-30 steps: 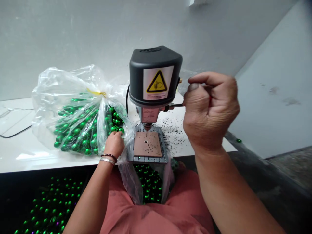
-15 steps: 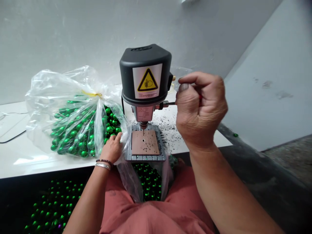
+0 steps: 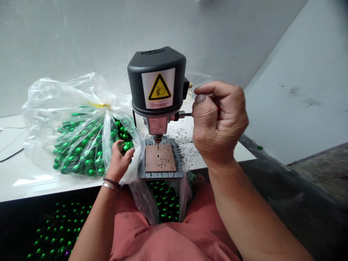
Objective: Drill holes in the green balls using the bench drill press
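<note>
Head view: right hand (image 3: 219, 125) grips drill lever (image 3: 187, 114); left hand (image 3: 119, 161) half-curled at green balls (image 3: 78, 149), hold unclear. Chips (image 3: 187, 137) suggest some drilling done; many likely remain.

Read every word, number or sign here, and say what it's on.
Yellow-and-black triangular hand-warning sign: on the black drill-press housing.
Fine print beneath it: too small to read.
Pinkish rectangular label under the housing: too small to read.
No words are legible.

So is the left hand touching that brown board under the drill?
Apart. The head view shows a plain gap: part of the clear plastic bag shows between the left hand and the brown board.
</note>
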{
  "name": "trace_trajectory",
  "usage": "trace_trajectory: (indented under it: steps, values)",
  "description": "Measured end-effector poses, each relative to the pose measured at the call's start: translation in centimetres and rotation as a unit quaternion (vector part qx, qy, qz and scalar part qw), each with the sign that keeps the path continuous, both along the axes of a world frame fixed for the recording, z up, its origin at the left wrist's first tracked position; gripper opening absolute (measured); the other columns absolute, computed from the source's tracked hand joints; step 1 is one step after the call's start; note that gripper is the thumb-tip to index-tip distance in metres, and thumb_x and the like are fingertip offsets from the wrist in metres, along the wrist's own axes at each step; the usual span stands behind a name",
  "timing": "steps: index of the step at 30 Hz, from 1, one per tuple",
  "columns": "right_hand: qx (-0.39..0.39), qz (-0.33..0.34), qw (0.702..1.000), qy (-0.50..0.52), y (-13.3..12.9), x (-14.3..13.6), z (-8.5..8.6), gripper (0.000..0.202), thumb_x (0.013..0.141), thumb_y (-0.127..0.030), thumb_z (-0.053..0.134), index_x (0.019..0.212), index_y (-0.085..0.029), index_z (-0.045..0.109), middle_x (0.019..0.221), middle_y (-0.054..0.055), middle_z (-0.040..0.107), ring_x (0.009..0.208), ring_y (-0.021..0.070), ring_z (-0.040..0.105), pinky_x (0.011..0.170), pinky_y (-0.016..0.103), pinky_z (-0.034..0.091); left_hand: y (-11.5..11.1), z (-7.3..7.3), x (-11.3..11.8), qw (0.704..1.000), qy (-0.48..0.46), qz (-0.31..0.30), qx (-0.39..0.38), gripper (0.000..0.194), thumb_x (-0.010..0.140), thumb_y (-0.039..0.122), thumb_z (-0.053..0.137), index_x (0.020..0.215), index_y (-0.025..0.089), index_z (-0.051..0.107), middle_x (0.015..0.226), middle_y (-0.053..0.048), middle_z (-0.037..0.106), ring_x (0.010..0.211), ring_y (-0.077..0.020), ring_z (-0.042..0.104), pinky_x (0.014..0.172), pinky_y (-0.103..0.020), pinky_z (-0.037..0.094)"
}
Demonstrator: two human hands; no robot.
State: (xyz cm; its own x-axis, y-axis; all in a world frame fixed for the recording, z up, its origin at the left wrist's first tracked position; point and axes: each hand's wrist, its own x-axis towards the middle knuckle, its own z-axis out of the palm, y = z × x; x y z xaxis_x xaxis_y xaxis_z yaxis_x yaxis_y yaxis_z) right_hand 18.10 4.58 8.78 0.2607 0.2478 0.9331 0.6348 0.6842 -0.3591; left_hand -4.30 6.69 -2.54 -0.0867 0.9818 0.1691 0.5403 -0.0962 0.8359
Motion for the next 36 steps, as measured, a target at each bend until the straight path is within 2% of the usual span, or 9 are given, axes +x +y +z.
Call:
trace_trajectory:
  steps: [2,6,9,13,16,19,23,27,36]
  values:
    - [0.001,0.003,1.000,0.004,0.0,0.0,0.0,0.015,0.084,-0.022,0.041,0.091,-0.022,0.054,0.085,-0.003,0.059,0.062,0.0026,0.052,0.058,0.020,0.046,-0.3,0.8,0.8,0.995,-0.089,-0.032,-0.043,0.055,0.071,0.040,0.059,0.114,0.018,0.034,0.085,-0.001,0.056,0.066,-0.0117,0.057,0.056,-0.023,0.045]
    - [-0.014,-0.003,1.000,0.011,-0.1,0.0,0.0,0.016,0.085,-0.027,0.039,0.091,-0.023,0.053,0.083,-0.002,0.057,0.065,0.0043,0.053,0.062,0.022,0.047,-1.1,1.5,2.4,0.982,-0.148,-0.082,-0.078,0.048,0.068,0.037,0.063,0.109,0.018,0.046,0.079,0.001,0.056,0.066,-0.0093,0.054,0.056,-0.020,0.042]
    - [-0.021,-0.013,1.000,0.000,-0.1,0.2,-0.1,0.016,0.086,-0.028,0.038,0.092,-0.023,0.052,0.082,-0.002,0.056,0.068,0.0051,0.054,0.065,0.022,0.048,-1.2,1.1,3.3,0.984,-0.098,-0.109,-0.103,0.051,0.070,0.038,0.060,0.116,0.019,0.049,0.081,0.000,0.060,0.071,-0.0116,0.056,0.065,-0.024,0.045]
    - [-0.033,-0.004,0.999,-0.012,-0.2,0.4,0.0,0.018,0.087,-0.028,0.034,0.094,-0.023,0.050,0.086,-0.002,0.055,0.069,0.0046,0.054,0.067,0.022,0.048,-0.7,0.5,4.2,0.991,0.020,-0.110,-0.074,0.049,0.069,0.036,0.060,0.113,0.017,0.052,0.099,-0.006,0.063,0.089,-0.0171,0.058,0.078,-0.030,0.045]
    - [-0.040,0.004,0.999,-0.018,0.0,0.5,0.7,0.018,0.087,-0.026,0.033,0.093,-0.023,0.049,0.086,-0.003,0.055,0.071,0.0041,0.054,0.069,0.022,0.047,-0.2,0.4,4.9,0.989,0.099,-0.088,-0.072,0.042,0.067,0.035,0.062,0.104,0.016,0.055,0.099,-0.008,0.064,0.090,-0.0192,0.059,0.080,-0.033,0.045]
    - [-0.043,0.000,0.999,-0.018,0.5,0.6,1.8,0.016,0.085,-0.021,0.036,0.088,-0.020,0.051,0.082,-0.003,0.056,0.066,0.0032,0.050,0.065,0.019,0.045,-0.1,0.7,5.3,0.980,0.149,-0.099,-0.089,0.040,0.068,0.036,0.060,0.104,0.018,0.057,0.098,-0.008,0.065,0.087,-0.0199,0.061,0.077,-0.033,0.046]
    - [-0.055,-0.008,0.998,-0.006,2.2,0.7,3.5,0.014,0.083,-0.018,0.039,0.082,-0.016,0.053,0.075,-0.003,0.054,0.058,0.0029,0.042,0.061,0.018,0.041,-0.2,0.9,5.3,0.973,0.170,-0.128,-0.089,0.042,0.071,0.037,0.057,0.109,0.020,0.059,0.096,-0.006,0.067,0.087,-0.0200,0.061,0.077,-0.032,0.046]
    - [-0.129,-0.021,0.991,0.026,4.3,0.7,4.8,0.010,0.081,-0.015,0.042,0.077,-0.021,0.049,0.073,-0.006,0.053,0.060,0.0045,0.042,0.065,0.018,0.040,-0.1,0.9,5.1,0.971,0.171,-0.138,-0.090,0.044,0.071,0.038,0.058,0.111,0.021,0.059,0.097,-0.005,0.067,0.088,-0.0197,0.062,0.078,-0.031,0.047]
    - [-0.188,-0.010,0.981,0.050,5.9,0.7,5.4,0.011,0.082,-0.016,0.041,0.074,-0.022,0.045,0.077,-0.006,0.054,0.065,0.0050,0.044,0.069,0.017,0.040,0.7,0.6,6.2,0.966,0.192,-0.165,-0.055,0.045,0.066,0.037,0.064,0.109,0.024,0.062,0.107,-0.004,0.063,0.096,-0.0191,0.058,0.089,-0.032,0.043]
